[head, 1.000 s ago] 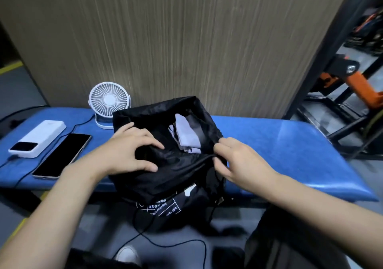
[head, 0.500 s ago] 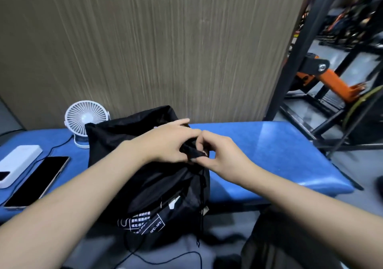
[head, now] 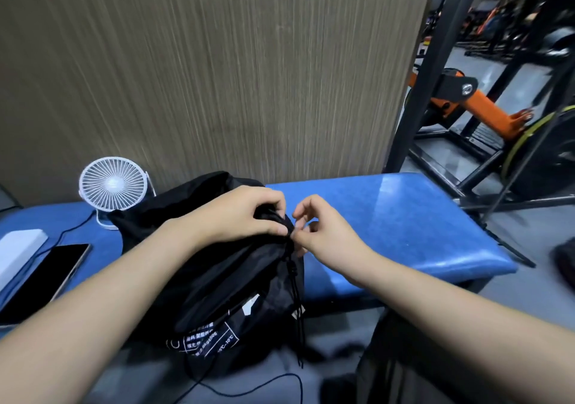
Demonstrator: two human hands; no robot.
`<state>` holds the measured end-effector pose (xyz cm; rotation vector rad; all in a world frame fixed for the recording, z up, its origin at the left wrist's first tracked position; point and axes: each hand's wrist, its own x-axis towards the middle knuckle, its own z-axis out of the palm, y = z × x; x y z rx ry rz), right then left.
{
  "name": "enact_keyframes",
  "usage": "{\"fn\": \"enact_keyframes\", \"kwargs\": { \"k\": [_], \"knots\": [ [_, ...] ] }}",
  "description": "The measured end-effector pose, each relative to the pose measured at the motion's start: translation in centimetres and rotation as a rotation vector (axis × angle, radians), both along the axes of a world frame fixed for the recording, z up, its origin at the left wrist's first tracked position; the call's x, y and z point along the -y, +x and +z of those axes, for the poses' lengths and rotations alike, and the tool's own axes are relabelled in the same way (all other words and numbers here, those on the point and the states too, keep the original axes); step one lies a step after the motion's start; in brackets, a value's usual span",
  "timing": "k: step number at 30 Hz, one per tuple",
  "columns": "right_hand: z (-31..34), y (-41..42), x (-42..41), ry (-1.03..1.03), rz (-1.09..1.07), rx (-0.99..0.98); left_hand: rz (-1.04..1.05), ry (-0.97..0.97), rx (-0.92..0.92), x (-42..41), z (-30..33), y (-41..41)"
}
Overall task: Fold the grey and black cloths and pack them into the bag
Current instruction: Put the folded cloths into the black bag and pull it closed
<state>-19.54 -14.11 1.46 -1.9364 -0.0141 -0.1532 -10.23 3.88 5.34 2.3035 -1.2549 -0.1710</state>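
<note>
The black drawstring bag (head: 217,276) sits on the blue bench (head: 398,226) and hangs over its front edge, a white printed label low on its front. Its mouth is gathered shut, so the grey and black cloths inside are hidden. My left hand (head: 245,213) clamps the bunched mouth of the bag. My right hand (head: 323,232) is just to the right of it, thumb and fingertips pinched at the black drawstring (head: 294,276), which dangles down the bag's right side with a cord stopper.
A white desk fan (head: 113,185) stands behind the bag on the left. A dark phone (head: 46,279) and a white power bank (head: 18,251) lie at the left end of the bench. A wood-grain panel rises behind; black and orange gym frames (head: 485,107) stand right.
The bag's mouth was open with grey cloth showing; now it is bunched shut. Both hands came together at the mouth. The view has shifted to the right.
</note>
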Motion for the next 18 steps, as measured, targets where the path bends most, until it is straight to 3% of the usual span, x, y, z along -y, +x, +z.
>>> {"fn": "enact_keyframes", "kwargs": {
  "k": [4,11,15,18],
  "knots": [
    [-0.9,-0.2,-0.8,0.063,-0.073,-0.025,0.060,-0.051,0.015,0.3,0.1,-0.4],
    [-2.4,-1.1,-1.5,0.032,0.011,-0.127,0.045,-0.150,-0.100,0.3,0.2,-0.6],
    [-2.2,-0.2,-1.2,-0.062,-0.003,-0.101,-0.003,-0.138,-0.116,0.1,0.3,-0.7],
    [-1.7,-0.1,-0.4,-0.046,0.102,-0.104,-0.006,-0.072,-0.049,-0.5,0.2,-0.6]
  ]
}}
